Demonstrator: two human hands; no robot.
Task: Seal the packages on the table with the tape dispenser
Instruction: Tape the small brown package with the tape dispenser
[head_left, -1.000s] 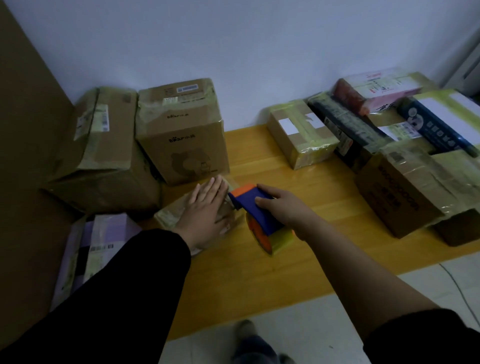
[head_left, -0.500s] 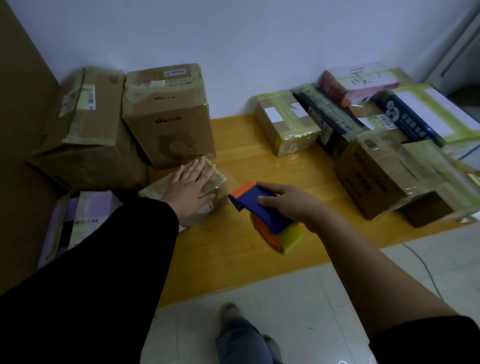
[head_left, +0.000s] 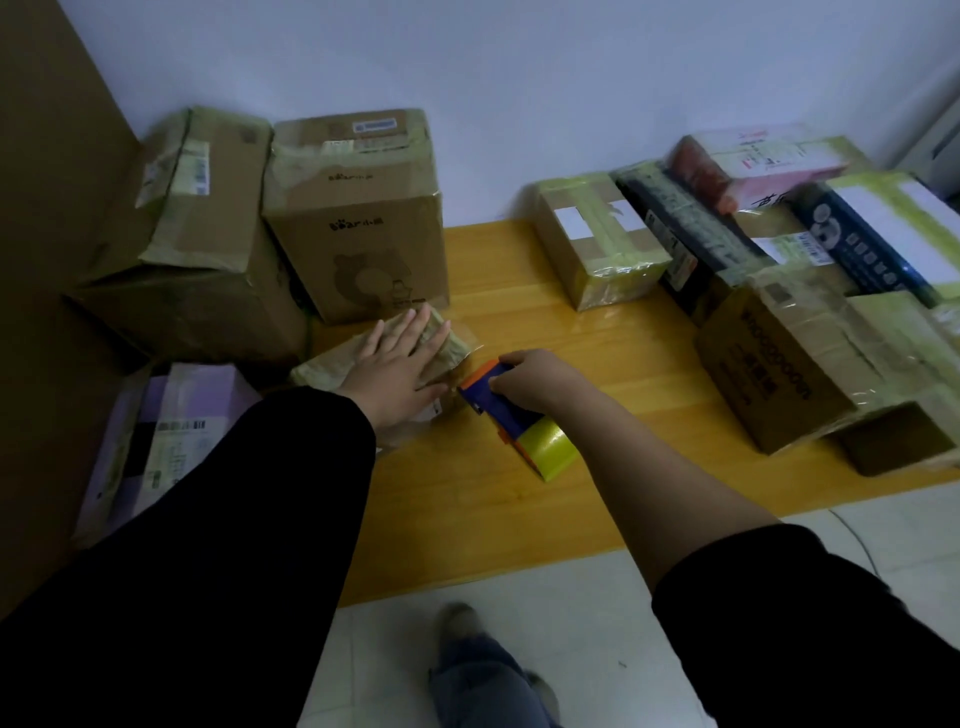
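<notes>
Tape dispenser (head_left: 519, 426) just right of flat package (head_left: 322, 366), perhaps touching.

Black sleeves (head_left: 218, 519) on both arms, blue jeans (head_left: 483, 680), a greyish shoe (head_left: 457, 621)

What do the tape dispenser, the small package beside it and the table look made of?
The tape dispenser: probably hard plastic, smooth blue and orange body. The small package: brown paper or cardboard under glossy, crinkled tape. The table: wood or wood-look laminate, glossy, with grain lines.

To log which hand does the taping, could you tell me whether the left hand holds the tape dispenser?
No, the left hand presses flat on the small package while the right hand grips the tape dispenser.
</notes>
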